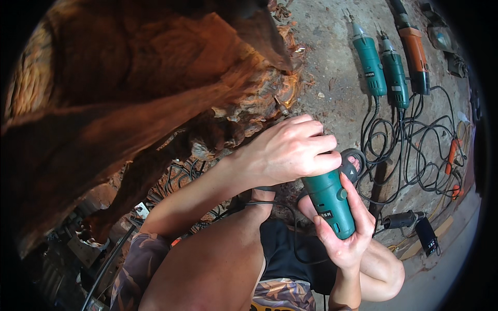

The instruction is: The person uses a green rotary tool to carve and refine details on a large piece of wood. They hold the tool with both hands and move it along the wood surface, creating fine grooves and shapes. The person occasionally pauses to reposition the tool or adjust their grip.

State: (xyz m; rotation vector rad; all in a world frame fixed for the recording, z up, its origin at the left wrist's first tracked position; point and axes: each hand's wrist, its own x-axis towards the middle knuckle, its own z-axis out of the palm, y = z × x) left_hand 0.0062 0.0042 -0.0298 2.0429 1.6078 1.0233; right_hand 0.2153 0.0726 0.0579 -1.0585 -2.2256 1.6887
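I hold a green die grinder (330, 199) in both hands, and its slim metal bit (281, 106) points up and left at a carved wood root (259, 93). The bit's end is close to the wood; whether it touches, I cannot tell. My left hand (295, 147) is wrapped over the tool's front end, hiding its neck. Around the rear of the green body, my right hand (350, 223) is closed, thumb on one side and fingers on the other. The large reddish-brown wood piece (129, 57) fills the upper left.
Two more green grinders (370, 65) and an orange grinder (413, 52) lie on the concrete floor at the upper right. Black cords (386, 140) coil below them. A phone (426, 236) lies at lower right, beside a black cylindrical part (400, 220). Wood chips litter the floor.
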